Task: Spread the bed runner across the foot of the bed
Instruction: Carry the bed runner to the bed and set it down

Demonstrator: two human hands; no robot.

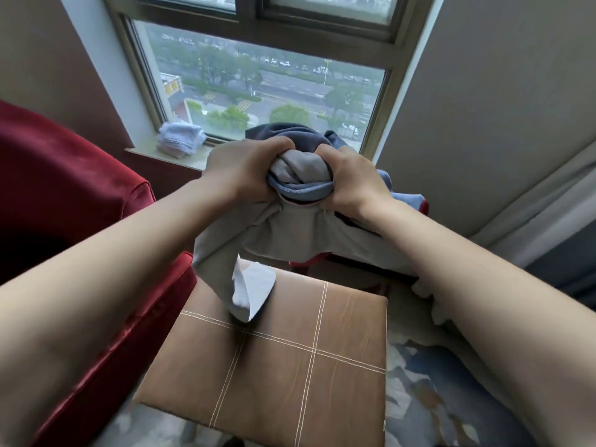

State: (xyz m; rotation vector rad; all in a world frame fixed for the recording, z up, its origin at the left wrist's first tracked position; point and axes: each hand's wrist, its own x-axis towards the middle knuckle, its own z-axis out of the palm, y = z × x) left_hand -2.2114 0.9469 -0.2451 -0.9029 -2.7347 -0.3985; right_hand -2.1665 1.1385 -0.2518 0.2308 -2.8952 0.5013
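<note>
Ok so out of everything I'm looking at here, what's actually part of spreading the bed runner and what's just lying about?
Part of the job:
- bunched grey and blue cloth, presumably the runner
- left hand and right hand, both gripping it

Just lying about:
- brown stool
- red armchair
- folded towels on the windowsill
- clothes pile behind the hands

No bed in view.

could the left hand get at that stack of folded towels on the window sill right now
Probably not yet. The left hand is clenched on the bundled cloth together with the right hand. The folded towels lie uncovered on the sill, beyond it to the left, so it must let go first.
</note>
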